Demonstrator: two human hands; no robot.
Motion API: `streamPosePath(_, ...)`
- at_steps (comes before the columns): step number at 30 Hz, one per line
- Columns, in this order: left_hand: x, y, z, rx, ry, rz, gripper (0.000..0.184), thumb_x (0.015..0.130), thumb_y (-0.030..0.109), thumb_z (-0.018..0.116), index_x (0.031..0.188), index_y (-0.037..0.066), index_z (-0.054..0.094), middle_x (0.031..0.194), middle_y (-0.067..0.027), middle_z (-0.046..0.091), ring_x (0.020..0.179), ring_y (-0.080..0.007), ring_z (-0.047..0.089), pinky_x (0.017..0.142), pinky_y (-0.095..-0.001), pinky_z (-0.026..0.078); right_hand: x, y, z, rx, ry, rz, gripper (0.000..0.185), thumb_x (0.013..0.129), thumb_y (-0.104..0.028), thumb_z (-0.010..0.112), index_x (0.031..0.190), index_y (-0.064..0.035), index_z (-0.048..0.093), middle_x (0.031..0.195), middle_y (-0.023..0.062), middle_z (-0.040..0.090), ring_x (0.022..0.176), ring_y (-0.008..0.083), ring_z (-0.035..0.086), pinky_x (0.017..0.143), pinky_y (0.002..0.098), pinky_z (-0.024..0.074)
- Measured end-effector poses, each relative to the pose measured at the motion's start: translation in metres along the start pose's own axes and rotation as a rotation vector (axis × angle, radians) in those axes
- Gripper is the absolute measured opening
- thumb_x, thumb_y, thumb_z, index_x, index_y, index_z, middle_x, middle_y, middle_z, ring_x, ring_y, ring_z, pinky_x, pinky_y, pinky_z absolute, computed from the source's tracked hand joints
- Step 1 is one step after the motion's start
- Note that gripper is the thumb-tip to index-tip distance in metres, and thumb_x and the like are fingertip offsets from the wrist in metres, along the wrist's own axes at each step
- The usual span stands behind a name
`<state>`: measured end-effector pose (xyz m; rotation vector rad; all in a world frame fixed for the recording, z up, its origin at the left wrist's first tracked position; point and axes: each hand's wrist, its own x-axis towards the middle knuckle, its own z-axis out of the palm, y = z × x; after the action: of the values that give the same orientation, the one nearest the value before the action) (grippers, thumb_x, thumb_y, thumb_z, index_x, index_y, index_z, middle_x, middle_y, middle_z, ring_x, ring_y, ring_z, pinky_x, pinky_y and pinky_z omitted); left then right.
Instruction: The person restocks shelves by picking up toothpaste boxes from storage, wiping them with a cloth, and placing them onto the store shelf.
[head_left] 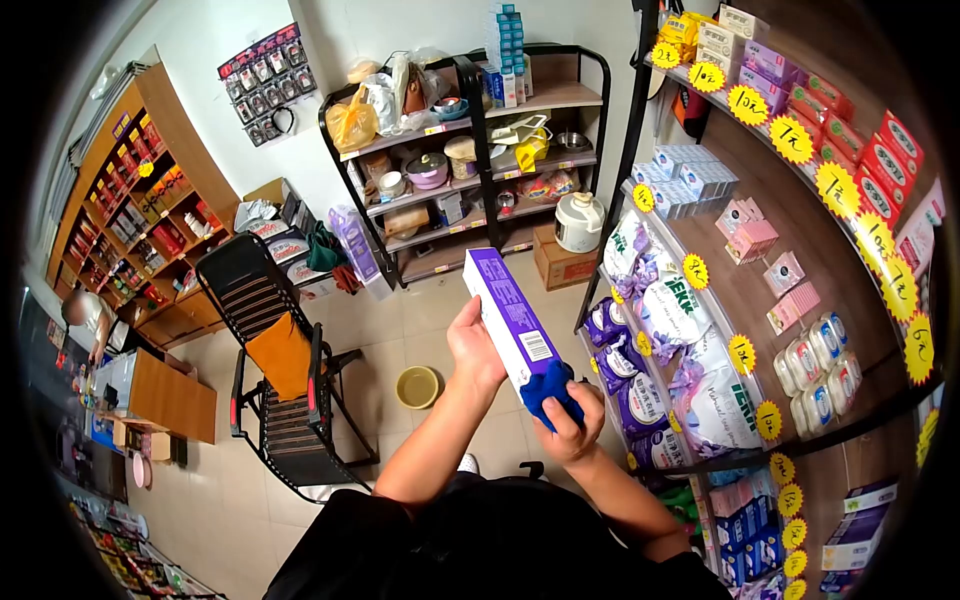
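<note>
My left hand is closed around the side of a long purple-and-white box, which is held up at a slant in front of me. Small print and a barcode show on its face. A dark blue cloth is bunched in my right hand, pressed against the near end of the box. That end of the box is partly hidden by the cloth. Below my hands, a yellowish basin stands on the tiled floor.
Shelves on the right hold detergent bags, soap boxes and yellow price tags. A folding chair with an orange cushion stands left. Ahead are a black-framed rack and a rice cooker. Another person is at far left.
</note>
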<state>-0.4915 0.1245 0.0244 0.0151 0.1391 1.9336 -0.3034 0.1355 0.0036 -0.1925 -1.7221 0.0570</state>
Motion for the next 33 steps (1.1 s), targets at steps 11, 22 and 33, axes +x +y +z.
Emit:
streamPosePath(11, -0.004, -0.002, 0.018, -0.091, -0.048, -0.036, 0.036, 0.1, 0.024, 0.042, 0.12, -0.002, 0.06, 0.112, -0.0139, 0.064, 0.094, -0.0265, 0.059, 0.086, -0.0417, 0.048, -0.034, -0.007, -0.011, 0.094, -0.212, 0.0, 0.055, 0.072, -0.006, 0.082, 0.121, -0.0213, 0.062, 0.117, 0.0091, 0.053, 0.086, 0.0256, 0.06, 0.07, 0.0358, 0.0524)
streamPosePath(22, -0.009, -0.014, 0.011, 0.015, -0.258, -0.107, 0.06, 0.09, 0.02, 0.049, 0.147, 0.005, 0.043, 0.119, -0.0122, 0.061, 0.102, -0.0236, 0.059, 0.08, -0.0371, 0.049, -0.044, 0.004, -0.044, 0.846, -0.383, 1.091, 0.063, 0.103, -0.054, 0.047, 0.124, 0.0041, 0.058, 0.08, 0.0065, 0.067, 0.072, 0.0142, 0.06, 0.068, 0.0289, 0.0465)
streamPosePath(33, 0.002, -0.028, 0.018, 0.329, -0.582, -0.386, 0.069, 0.095, 0.03, 0.05, 0.156, 0.005, 0.028, 0.14, -0.0172, 0.05, 0.126, -0.0328, 0.052, 0.107, -0.0494, 0.04, -0.019, -0.046, -0.029, 0.548, -0.388, 1.222, 0.058, 0.08, -0.026, 0.084, 0.122, 0.0014, 0.055, 0.109, 0.0121, 0.066, 0.093, 0.0173, 0.067, 0.083, 0.0345, 0.0543)
